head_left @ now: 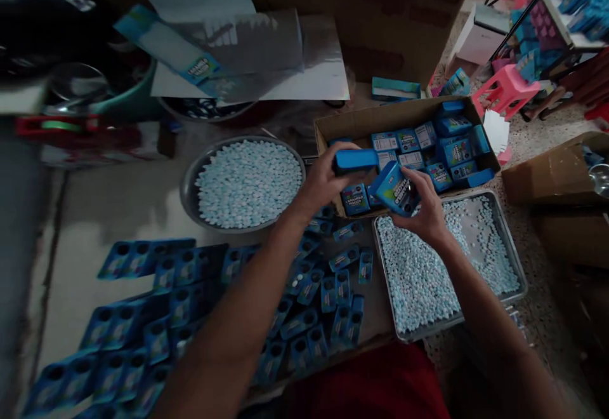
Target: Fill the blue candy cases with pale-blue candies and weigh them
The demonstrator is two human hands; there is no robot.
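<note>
Pale worktop [128,193]; left hand [327,174] and right hand [422,203] each grip a blue rectangular box [356,160] over a brown cardboard carton [340,125].

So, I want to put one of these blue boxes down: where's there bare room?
The widest bare patch is pale tabletop, left of the bowl and beyond the rows of blue packs. A narrow strip also shows between the loose packs and the tray. It's crowded below the bowl, where packs lie close together, and in the carton, filled with boxes.
</note>
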